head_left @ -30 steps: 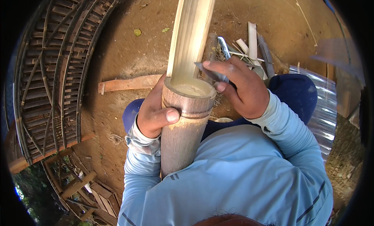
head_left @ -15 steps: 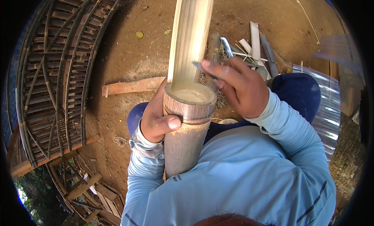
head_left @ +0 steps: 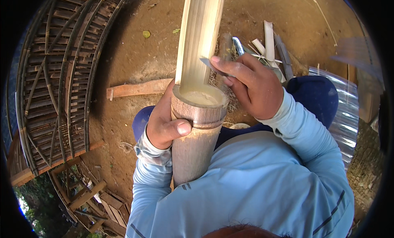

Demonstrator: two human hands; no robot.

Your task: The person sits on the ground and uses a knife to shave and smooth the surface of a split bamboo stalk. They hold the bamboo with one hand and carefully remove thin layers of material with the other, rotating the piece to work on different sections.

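A thick bamboo piece (head_left: 195, 149) leans against my body, its near part a full round tube. Beyond the rim it runs on as a half-open trough (head_left: 197, 36) with a pale inner face. My left hand (head_left: 166, 125) is wrapped round the tube's left side just below the rim, thumb on the front. In my right hand (head_left: 256, 84) a small knife (head_left: 208, 65) is pinched between thumb and fingers. Its blade points left, at the trough's right edge just above the round opening; whether it touches cannot be made out. The handle is mostly hidden in the hand.
A slatted bamboo structure (head_left: 61, 73) stands at the left. A flat wooden board (head_left: 139, 89) lies on the dirt floor behind my left hand. Bamboo offcuts (head_left: 269, 41) and a metal blade (head_left: 237, 45) lie beyond my right hand. Clear corrugated sheet (head_left: 344, 110) is at the right.
My right hand and the knife have shifted slightly, and the blade shows more plainly over the trough. The bamboo has moved a little to the left; my left hand keeps its hold.
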